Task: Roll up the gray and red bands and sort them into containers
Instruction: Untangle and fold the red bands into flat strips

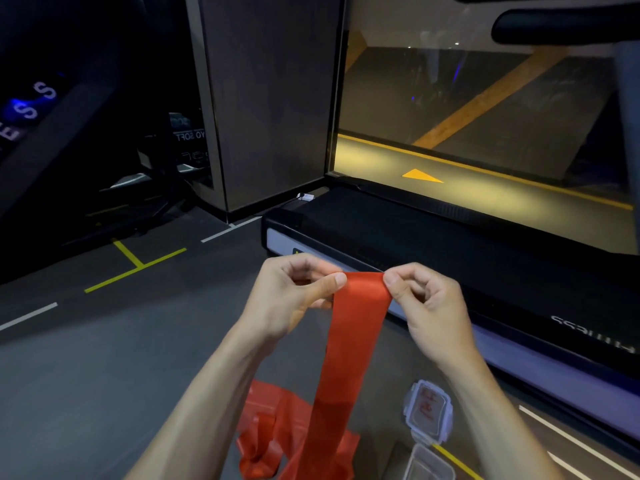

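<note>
1. Slack from the long, flat red elastic band (349, 355) lies crumpled on the dark gray floor (86, 375) nearest the camera, translucent where it folds; it looks thin, limp and light, probably a little grabby like rubber.
2. Beside the heap sit a clear, square plastic container (429, 464) and, just beyond it, its clip-on lid (428, 412) with red writing; no gray band is in view.
3. The band rises as a smooth, satiny strip to its top edge, pinched at one corner by the left hand (294, 296) and at the other by the right hand (426, 303), each grip narrow, thumb against curled fingers.
4. Holding both corners seems the sensible way to start a tight, even roll, since anything this soft would likely skew or spring loose.
5. Beyond stands a black treadmill (450, 237), matte and hard-edged.
</note>
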Motion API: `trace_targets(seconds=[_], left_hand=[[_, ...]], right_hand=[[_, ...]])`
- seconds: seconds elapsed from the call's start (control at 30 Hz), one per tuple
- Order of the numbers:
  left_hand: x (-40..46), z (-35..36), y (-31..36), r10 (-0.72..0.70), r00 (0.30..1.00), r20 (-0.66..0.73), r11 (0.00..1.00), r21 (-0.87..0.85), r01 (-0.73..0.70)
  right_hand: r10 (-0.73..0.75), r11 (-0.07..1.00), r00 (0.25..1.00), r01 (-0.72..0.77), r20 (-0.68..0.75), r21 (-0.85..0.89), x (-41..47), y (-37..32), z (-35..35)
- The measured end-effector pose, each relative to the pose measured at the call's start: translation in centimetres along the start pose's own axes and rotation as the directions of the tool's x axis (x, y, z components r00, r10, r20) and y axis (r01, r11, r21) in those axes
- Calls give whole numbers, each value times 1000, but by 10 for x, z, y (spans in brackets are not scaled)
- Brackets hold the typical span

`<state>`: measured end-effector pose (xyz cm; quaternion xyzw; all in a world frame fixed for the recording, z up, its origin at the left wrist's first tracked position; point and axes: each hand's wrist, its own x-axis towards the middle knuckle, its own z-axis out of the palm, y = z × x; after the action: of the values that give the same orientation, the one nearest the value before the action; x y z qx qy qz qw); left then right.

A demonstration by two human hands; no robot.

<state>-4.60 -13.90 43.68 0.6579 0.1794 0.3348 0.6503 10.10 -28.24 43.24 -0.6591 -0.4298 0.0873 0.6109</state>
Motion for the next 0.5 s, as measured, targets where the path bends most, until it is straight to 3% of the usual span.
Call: trace_targets(seconds=[0.23, 0.37, 0.5], left_hand=[[0, -7, 2, -106, 989, 107, 993, -34, 110], [-1, -5, 1, -113, 988, 107, 993, -15, 116], [0, -5, -1, -105, 988, 112, 994, -20, 108]], right_hand=[[16, 1000, 999, -15, 48, -4, 1, 6, -1], [51, 993, 989, -65, 138, 103, 0, 7, 2], [10, 998, 990, -19, 143, 65, -2, 6, 6]])
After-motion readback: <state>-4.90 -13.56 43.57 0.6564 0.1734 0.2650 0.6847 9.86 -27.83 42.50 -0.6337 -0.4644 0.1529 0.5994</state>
